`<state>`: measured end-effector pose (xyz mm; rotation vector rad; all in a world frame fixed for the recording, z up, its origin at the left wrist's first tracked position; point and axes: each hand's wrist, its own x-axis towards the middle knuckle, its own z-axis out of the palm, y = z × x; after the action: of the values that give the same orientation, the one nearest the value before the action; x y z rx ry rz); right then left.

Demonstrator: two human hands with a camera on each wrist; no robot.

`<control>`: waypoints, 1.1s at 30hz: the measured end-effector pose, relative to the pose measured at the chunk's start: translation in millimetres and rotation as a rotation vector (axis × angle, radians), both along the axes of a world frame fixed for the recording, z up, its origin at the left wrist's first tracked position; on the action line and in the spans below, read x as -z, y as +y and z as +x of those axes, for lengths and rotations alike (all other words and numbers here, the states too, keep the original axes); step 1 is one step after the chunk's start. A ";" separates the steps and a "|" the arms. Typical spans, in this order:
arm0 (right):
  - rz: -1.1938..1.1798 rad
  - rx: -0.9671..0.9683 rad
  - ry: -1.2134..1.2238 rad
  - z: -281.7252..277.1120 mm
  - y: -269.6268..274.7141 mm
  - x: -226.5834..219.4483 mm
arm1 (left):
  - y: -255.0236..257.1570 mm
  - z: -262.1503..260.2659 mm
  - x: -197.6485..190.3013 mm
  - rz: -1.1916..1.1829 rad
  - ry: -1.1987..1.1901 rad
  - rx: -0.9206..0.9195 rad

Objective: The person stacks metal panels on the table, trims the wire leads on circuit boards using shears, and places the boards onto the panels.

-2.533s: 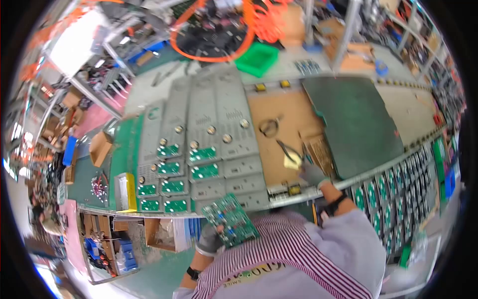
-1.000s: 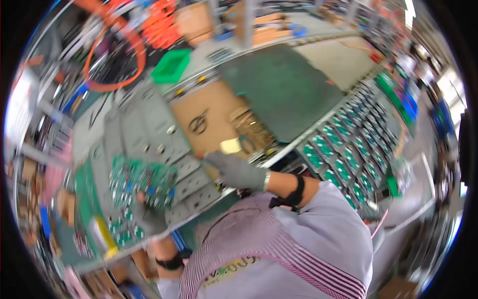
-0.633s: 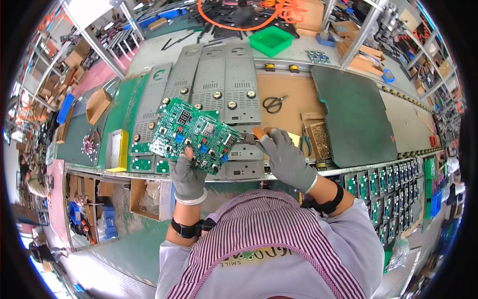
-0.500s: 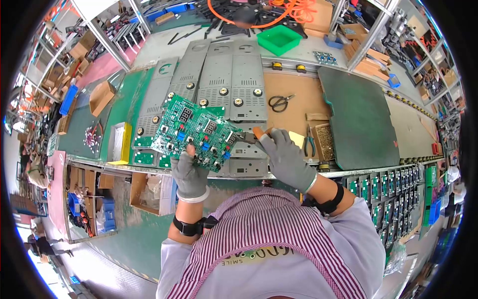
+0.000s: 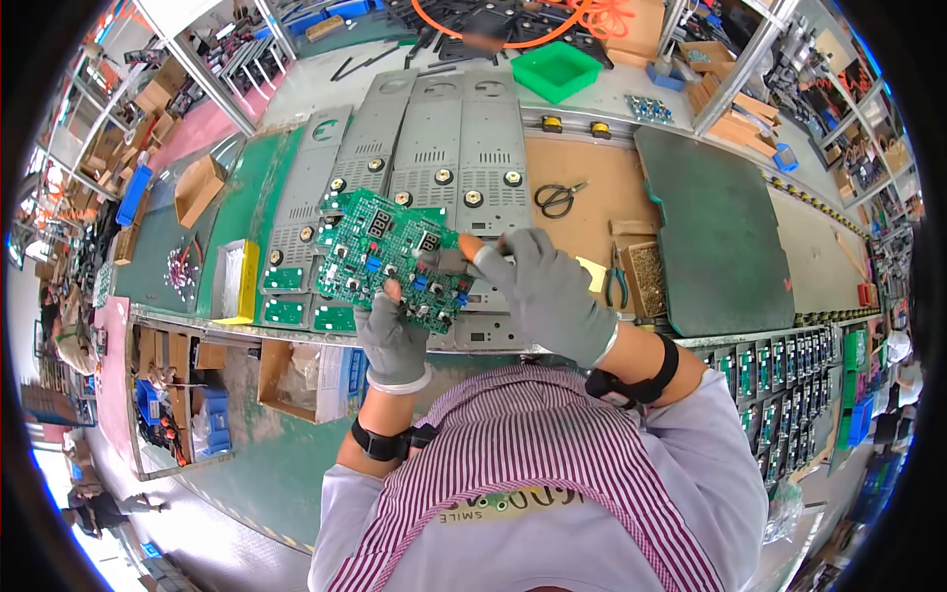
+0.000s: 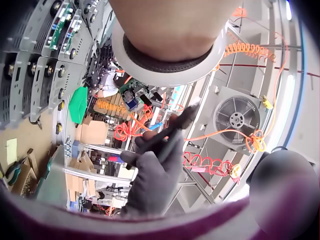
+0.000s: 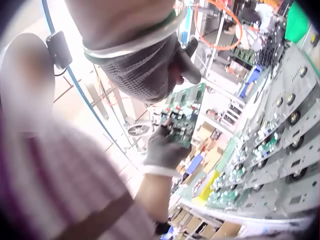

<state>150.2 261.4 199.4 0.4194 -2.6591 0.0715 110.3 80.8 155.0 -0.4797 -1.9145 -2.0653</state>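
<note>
A green circuit board (image 5: 400, 242) with digit displays, blue parts and small buttons tilts above the bench. My left hand (image 5: 393, 345), in a grey glove, grips its near edge, thumb on the component side. My right hand (image 5: 552, 296), also gloved, is at the board's right side and holds a dark pliers-like tool (image 6: 185, 117); its tip overlaps the right-hand display in the head view. The tool's exact kind cannot be told. In the right wrist view the left hand (image 7: 165, 150) holds the board (image 7: 187, 110) upright, partly hidden behind the right hand (image 7: 145, 70).
Grey metal panels (image 5: 488, 148) with round brass-coloured parts lie behind the board. To the right are scissors (image 5: 557, 200), teal-handled pliers (image 5: 617, 286), a yellow note (image 5: 592, 274), a box of small parts (image 5: 646, 279) and a dark green mat (image 5: 715, 232). A yellow-sided box (image 5: 249, 281) stands left.
The right hand has left the area by the yellow note and come to the board, its tool moving left over the display. The left hand has lifted the board up in front of the panels.
</note>
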 end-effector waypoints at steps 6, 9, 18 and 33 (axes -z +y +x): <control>-0.075 0.066 -0.084 -12.0 0.8 3.8 | -1.0 -1.1 1.1 0.003 0.028 -0.024; -0.095 0.078 -0.093 -14.6 1.1 7.8 | -2.8 -0.8 3.1 0.158 -0.070 0.021; -0.143 0.052 -0.168 -17.3 2.5 6.0 | -7.2 -7.0 14.0 0.001 0.014 -0.094; -0.044 0.012 0.014 -24.6 -10.4 -10.6 | 1.8 -4.3 12.5 0.488 -0.296 0.216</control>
<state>125.5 251.1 210.0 0.3888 -2.6413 0.1225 106.0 82.5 142.5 -0.2852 -1.4547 -2.7640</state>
